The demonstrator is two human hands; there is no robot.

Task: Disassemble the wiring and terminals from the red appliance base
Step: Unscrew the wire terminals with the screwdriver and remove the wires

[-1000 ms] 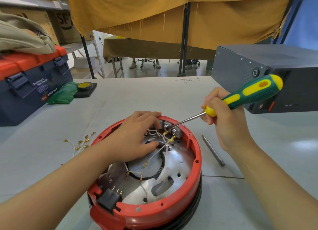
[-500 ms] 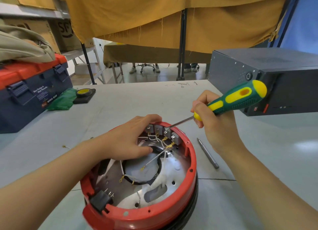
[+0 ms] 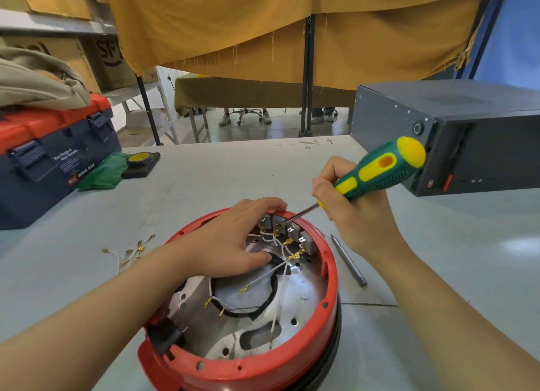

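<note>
At the worktop's (image 3: 204, 186) 6 o'clock sits the red appliance base (image 3: 292, 364); left hand (image 3: 230, 244) fingers rest spread inside, right hand (image 3: 355, 215) fingers curl round the screwdriver (image 3: 380, 168), tip at the 12 o'clock terminals (image 3: 285, 230)

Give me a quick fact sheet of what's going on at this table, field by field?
Job: stripping wiring from the red appliance base
Left hand: rests flat inside the base, steadying it
Right hand: grips a green-and-yellow screwdriver
Tip: at the grey terminal blocks on the far rim
Removed wires: on the table, left of the base
Spare bit: lying right of the base
Toolbox: far left
</note>
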